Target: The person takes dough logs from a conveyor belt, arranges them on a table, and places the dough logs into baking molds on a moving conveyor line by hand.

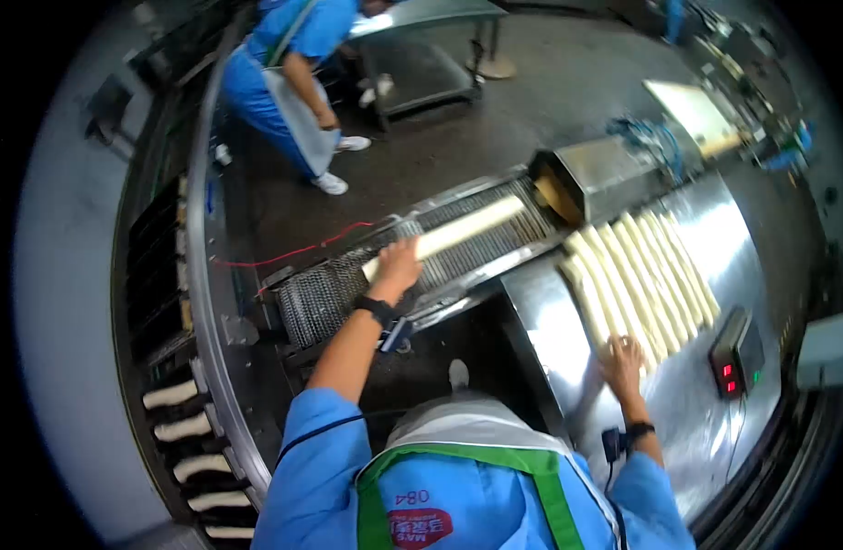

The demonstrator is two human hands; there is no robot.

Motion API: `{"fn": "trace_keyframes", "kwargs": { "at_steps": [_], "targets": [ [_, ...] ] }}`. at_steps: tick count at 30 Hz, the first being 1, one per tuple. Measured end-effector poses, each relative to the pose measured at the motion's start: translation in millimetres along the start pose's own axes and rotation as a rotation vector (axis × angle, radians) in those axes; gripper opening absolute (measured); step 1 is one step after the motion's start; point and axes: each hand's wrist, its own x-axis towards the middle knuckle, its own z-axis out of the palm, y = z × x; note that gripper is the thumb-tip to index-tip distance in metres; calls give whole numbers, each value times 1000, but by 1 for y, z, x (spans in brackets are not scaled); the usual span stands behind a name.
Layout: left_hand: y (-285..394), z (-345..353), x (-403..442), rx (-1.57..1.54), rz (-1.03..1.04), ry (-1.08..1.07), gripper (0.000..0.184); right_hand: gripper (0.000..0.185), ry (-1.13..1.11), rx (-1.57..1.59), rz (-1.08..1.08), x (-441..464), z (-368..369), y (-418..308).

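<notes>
A long pale dough roll (472, 226) lies on the metal mesh conveyor (325, 298). My left hand (399, 264) grips this roll close to its near left end, palm down, with the fingers over it. On the steel table (554, 344) to the right, several more dough rolls (637, 280) lie side by side in a slanted row. At the near end of the leftmost ones, my right hand (623, 360) has its fingers curled around the dough; the fingertips are partly hidden.
A metal housing (614, 174) covers the conveyor's far end. On the table's right stands a box with a red digital display (731, 376). Dough pieces (197, 428) sit in dark trays along the left rail. A co-worker in blue (289, 82) stands beyond the conveyor by another table.
</notes>
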Motion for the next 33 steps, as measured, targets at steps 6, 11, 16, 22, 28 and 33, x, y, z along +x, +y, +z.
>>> {"fn": "trace_keyframes", "kwargs": {
  "at_steps": [6,11,16,22,28,33],
  "targets": [
    [-3,-12,0,8,-95,-106,51,56,-58,-148,-10,-7,16,38],
    [-16,-45,-27,-1024,-305,-433,44,45,9,-183,-150,1,38,26],
    [-17,-102,-71,-1793,-288,-181,47,41,209,-232,-93,2,42,44],
    [-70,-207,-156,-2001,-150,726,51,63,136,-443,-365,-2,39,69],
    [-173,-287,-234,-1544,-147,1621,39,64,-111,-117,-146,12,26,31],
    [-319,-252,-278,-1429,-784,1524,53,60,-266,100,-39,25,16,12]
  ]
}}
